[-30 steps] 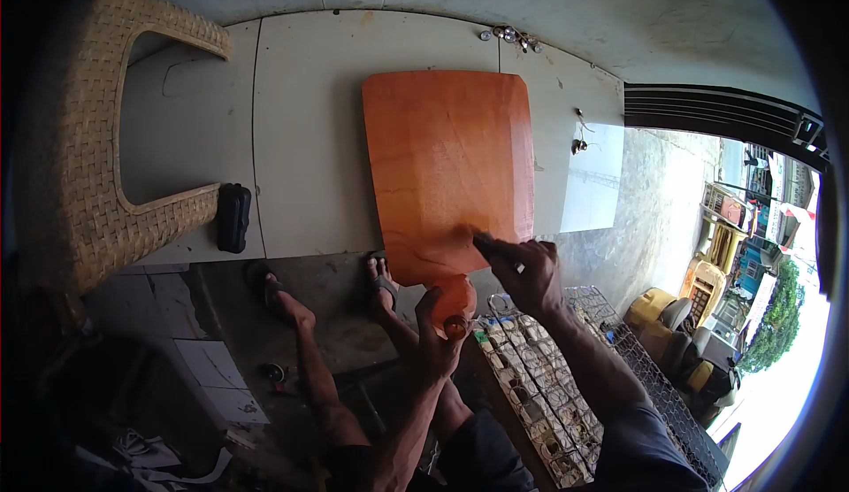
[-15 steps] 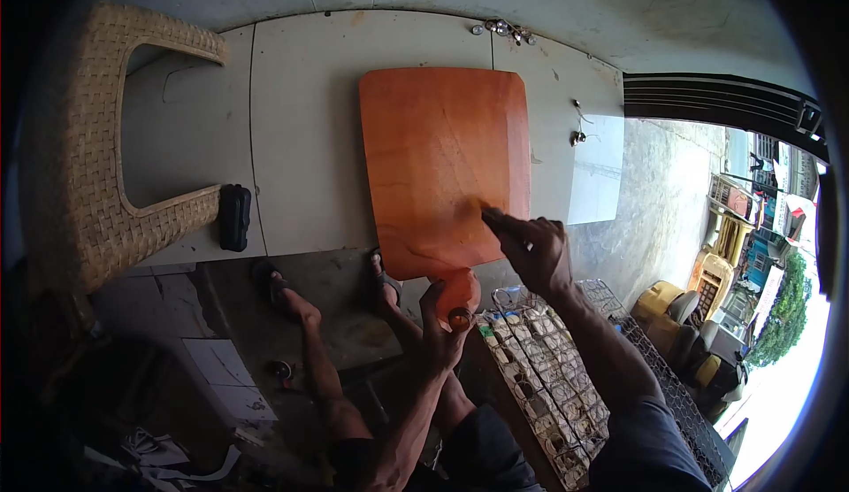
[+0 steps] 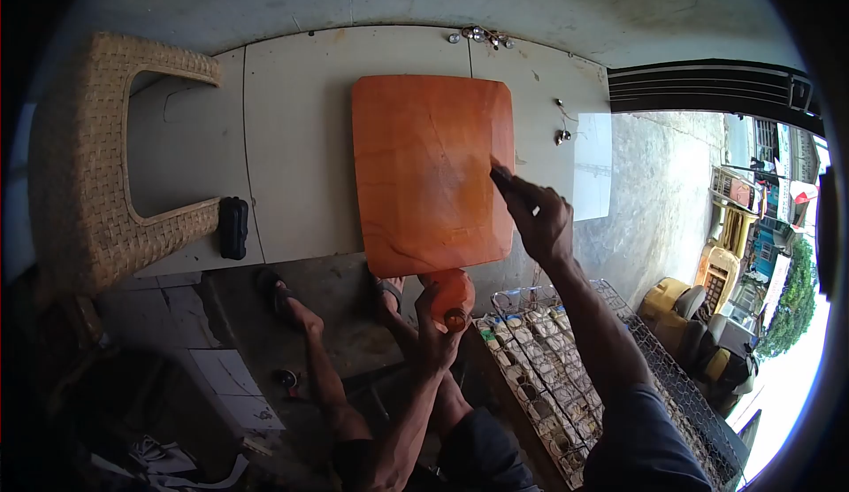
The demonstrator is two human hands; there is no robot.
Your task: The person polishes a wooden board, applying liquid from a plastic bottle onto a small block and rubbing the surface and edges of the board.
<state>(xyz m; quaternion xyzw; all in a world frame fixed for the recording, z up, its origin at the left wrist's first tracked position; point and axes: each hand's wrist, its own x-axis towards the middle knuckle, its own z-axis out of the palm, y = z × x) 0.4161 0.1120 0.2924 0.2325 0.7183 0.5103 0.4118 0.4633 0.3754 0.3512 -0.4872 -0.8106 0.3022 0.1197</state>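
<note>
An orange-coated flat panel (image 3: 424, 173) with clipped corners lies on the pale tabletop (image 3: 301, 156), with darker grain-like streaks and a dull sheen near its middle. My right hand (image 3: 544, 222) is closed round the dark handle of a small brush (image 3: 502, 178). The brush tip is over the right part of the panel; whether it touches cannot be made out. At the panel's near edge, my left hand (image 3: 432, 337) is wrapped round an orange bottle (image 3: 454, 293), its round mouth facing up toward me. What the bottle contains is hidden.
A woven-patterned chair (image 3: 97, 173) stands at the left, beside a black case (image 3: 233, 226) on the table. Small metal pieces (image 3: 482, 36) lie by the wall, with more fittings (image 3: 562, 135) at the right. A wire rack (image 3: 548, 377) stands near my right arm.
My right hand has moved the brush away from me and slightly right over the panel. My left hand still holds the bottle at the near edge. The whole view has shifted slightly.
</note>
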